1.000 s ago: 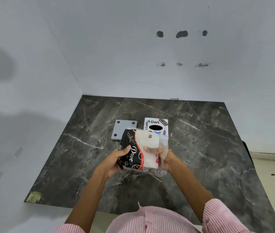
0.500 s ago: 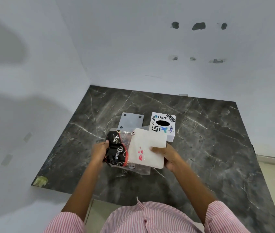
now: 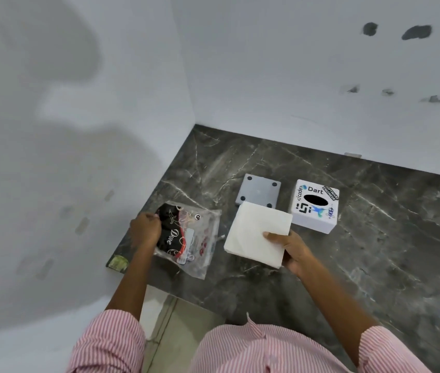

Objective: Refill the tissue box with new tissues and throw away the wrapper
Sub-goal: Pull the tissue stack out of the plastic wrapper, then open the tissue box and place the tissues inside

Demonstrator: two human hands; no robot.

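My right hand (image 3: pixel 292 250) grips a square stack of white tissues (image 3: pixel 256 232) at its near right corner, thumb on top, just above the counter. The emptied wrapper (image 3: pixel 186 236), clear plastic with black and red print, hangs flat from my left hand (image 3: pixel 146 228), which pinches its left edge near the counter's left side. The white tissue box (image 3: pixel 315 207), covered in stickers with a dark oval slot on top, stands on the counter just beyond and right of the tissues. Its grey base plate (image 3: pixel 258 191) lies flat to the left of the box, partly behind the tissue stack.
The dark marble counter (image 3: pixel 361 251) fits into a corner of white walls at the left and back. Its front left corner (image 3: pixel 118 262) has a worn yellowish patch. Pale floor tiles (image 3: pixel 175 319) show below the counter's front edge.
The tissue stack has come fully out of the wrapper. My left hand carried the empty wrapper to the left while my right hand kept the tissues; the view also swung left.
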